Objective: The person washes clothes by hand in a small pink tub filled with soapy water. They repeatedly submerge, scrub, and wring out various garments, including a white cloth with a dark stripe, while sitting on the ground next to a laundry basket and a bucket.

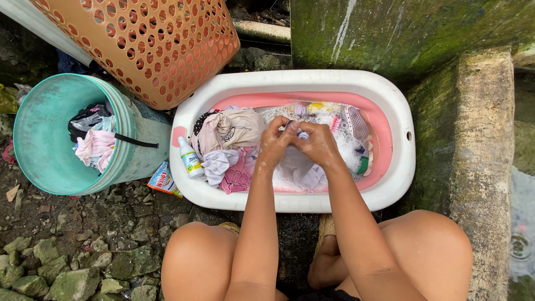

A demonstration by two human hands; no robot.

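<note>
Tub [390, 192]: white rim, pink inside. Bucket [42, 139]: teal. Basket [150, 44]: orange, lattice of holes. Bottle [190, 160]: white, green label. Garment [295, 167]: white. Cloth [237, 177]: pink. Wall [401, 33]: green moss.

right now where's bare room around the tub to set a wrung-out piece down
Bare spots: the concrete ledge right of the tub, and the stony ground below the green bucket. Crowded: the tub's left half, piled with clothes and a bottle; both hands rub cloth mid-tub.
</note>
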